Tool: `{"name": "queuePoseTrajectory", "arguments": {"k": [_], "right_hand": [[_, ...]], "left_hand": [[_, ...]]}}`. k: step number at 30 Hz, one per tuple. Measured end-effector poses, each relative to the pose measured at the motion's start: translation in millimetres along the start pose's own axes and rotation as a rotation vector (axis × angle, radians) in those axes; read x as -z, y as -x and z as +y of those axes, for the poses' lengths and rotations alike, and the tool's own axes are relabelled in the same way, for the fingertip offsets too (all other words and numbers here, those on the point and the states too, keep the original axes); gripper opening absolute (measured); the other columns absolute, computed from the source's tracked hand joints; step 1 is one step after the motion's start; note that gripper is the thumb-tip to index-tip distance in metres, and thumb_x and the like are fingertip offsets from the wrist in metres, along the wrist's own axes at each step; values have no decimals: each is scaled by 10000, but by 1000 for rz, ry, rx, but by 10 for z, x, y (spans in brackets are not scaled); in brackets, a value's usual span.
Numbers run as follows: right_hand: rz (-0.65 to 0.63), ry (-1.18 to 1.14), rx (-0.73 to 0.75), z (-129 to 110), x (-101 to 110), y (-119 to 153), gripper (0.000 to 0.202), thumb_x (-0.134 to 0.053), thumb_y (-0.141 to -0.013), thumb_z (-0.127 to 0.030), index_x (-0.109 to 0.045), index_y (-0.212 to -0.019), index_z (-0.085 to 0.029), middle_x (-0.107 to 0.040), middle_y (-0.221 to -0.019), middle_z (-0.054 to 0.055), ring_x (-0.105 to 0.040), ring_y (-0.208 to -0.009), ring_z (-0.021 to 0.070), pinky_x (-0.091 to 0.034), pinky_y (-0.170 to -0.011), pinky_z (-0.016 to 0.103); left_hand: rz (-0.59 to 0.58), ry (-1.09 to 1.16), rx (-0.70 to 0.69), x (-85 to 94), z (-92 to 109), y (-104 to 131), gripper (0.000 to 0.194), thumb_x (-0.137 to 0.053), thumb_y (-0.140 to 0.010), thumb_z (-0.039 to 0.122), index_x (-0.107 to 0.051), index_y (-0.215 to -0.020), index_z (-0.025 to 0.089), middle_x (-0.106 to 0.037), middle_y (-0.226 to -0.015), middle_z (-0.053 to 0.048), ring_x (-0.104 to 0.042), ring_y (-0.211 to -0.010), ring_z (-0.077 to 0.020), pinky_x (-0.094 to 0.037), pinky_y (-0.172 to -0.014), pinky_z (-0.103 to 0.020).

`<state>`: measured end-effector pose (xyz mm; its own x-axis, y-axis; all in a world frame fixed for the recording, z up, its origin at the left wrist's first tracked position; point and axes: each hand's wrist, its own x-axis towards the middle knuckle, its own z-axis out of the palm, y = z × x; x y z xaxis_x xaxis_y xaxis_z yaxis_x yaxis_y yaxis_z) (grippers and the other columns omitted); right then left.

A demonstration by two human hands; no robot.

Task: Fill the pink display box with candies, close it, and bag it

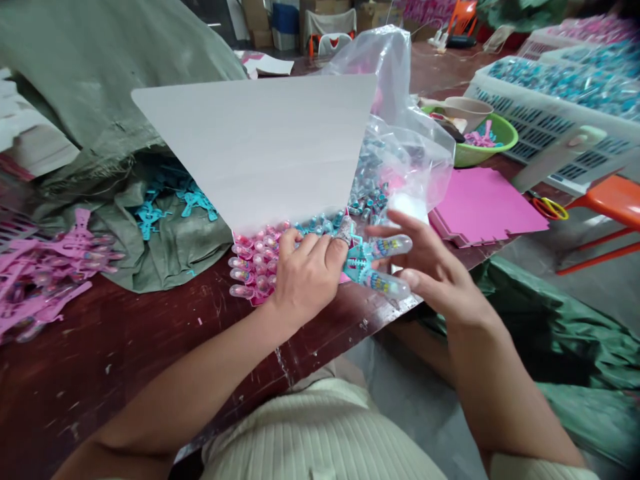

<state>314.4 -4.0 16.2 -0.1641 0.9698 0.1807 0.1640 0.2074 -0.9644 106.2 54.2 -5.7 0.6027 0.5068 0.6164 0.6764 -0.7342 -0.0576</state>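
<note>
My left hand [307, 267] grips a teal plastic toy holder [358, 261] at the table's front edge, thumb wrapped in tape. My right hand [433, 267] is beside it, its fingers on clear candy-filled tubes [395, 248] fixed to that holder. Just left of my left hand lies a pink holder with several clear capsules [250, 263], under the tip of a large white card [260, 143]. A clear plastic bag [400, 147] with small blue and pink pieces stands behind my hands.
A grey-green sack [100, 87] with teal holders [170, 200] lies left. Pink holders [40, 273] pile at the far left. Pink sheets [480, 207], scissors [550, 208], a green bowl [493, 143] and white crates [550, 113] sit right.
</note>
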Motion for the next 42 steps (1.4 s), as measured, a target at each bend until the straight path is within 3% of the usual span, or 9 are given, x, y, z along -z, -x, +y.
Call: {"name": "queuePoseTrajectory", "arguments": {"k": [5,10,16,20,25,28,31,37,42], "right_hand": [[23,-359,-300,206,-165,-6,683,-589,-855,-759,-577,-1266,-212,-702,-976,87,-709,-696,202,-547,-444,267],[49,-88,-242,129,-27,-74,466,-811,-815,-471,-645,-1182,-238,-662,-741,-21,-602,-533,114,-507,-439,216],[-107,619,110,279,553,-267,376,-718,-919,-402,-657,-1257,-250,-740,-1092,54,-700,-791,157,-545,-658,255],[-319,934,218,488,458,-460,288,-607,-993,-392,-649,-1237,-244,-754,-1116,59,-723,-1005,229,-554,-832,326],[-453,1132,236,566,317,-609,288,-537,-1022,-405,-638,-1256,-271,-760,-1137,48,-731,-1002,236,-542,-747,309],[-482,1165,298,598,336,-647,287,-502,-1028,-414,-650,-1247,-300,-768,-1100,37,-737,-951,238,-533,-688,313],[-489,1133,403,703,368,-689,285,-474,-1036,-404,-661,-1237,-328,-768,-1104,49,-739,-952,239,-541,-666,327],[-571,1034,343,808,411,-807,293,-514,-1025,-432,-648,-1280,-378,-770,-1146,58,-753,-870,202,-560,-675,315],[-434,1124,288,642,256,-805,282,-567,-1002,-422,-666,-1199,-246,-761,-1077,56,-744,-846,214,-544,-652,304]], "left_hand": [[-33,-150,-3,-108,57,49,256,-410,-1009,105,-658,-970,157,-667,-756,-47,-589,-748,-229,-393,-905,-473],[-16,-109,1,-197,61,172,277,-451,-1021,157,-638,-1222,120,-689,-1269,-170,-612,-1159,-299,-359,-1053,-531],[-83,-2,-20,-224,-42,400,158,-556,-1003,187,-701,-1049,229,-627,-1434,-61,-545,-1333,-268,-230,-1167,-544],[-52,27,4,-162,-37,439,137,-567,-1000,187,-701,-997,216,-631,-1433,-56,-551,-1340,-249,-179,-1189,-524],[74,44,135,114,-151,588,57,-639,-926,176,-662,-912,226,-640,-1419,-36,-542,-1353,-251,-168,-1210,-518],[209,-38,327,281,-479,791,65,-673,-894,246,-631,-936,220,-658,-1364,-79,-541,-1335,-293,-230,-1189,-525],[217,-108,580,352,-1065,998,268,-615,-927,335,-618,-1153,191,-632,-1354,-139,-536,-1300,-312,-333,-1138,-492],[-245,-136,883,108,-2389,1055,336,-505,-912,210,-619,-1217,123,-690,-1203,-150,-612,-1176,-279,-452,-1037,-371],[-453,-19,868,-426,-2702,692,181,-566,-875,163,-689,-981,83,-739,-970,-136,-673,-991,-275,-483,-907,-349]]}}
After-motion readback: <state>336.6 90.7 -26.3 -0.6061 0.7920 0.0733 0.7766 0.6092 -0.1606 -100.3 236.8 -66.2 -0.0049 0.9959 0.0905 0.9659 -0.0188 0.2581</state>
